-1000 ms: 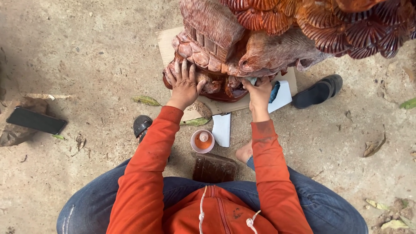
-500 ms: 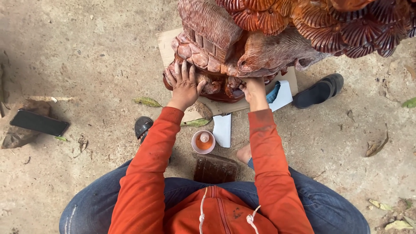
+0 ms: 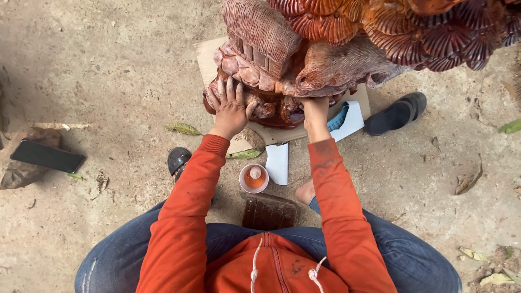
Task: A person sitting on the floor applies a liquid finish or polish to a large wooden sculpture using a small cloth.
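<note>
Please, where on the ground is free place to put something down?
Bare ground lies between the phone and the carving, and right of the black sandal. Around the small cup, between both sleeves, it is crowded.

Down by the small pink cup (image 3: 253,178) of orange liquid, a white paper sheet (image 3: 278,163) lies just to its right and a dark brown wooden block (image 3: 269,211) sits just below it. Left of the cup a dark sandal (image 3: 178,159) peeks out, with a green leaf (image 3: 183,128) beyond it — and far off to the left a black phone (image 3: 47,156) rests on a rock (image 3: 21,172). Well to the cup's upper right lies a black slipper (image 3: 395,113) on the bare concrete ground (image 3: 108,70) — dry leaves (image 3: 468,182) scattered farther right.
</note>
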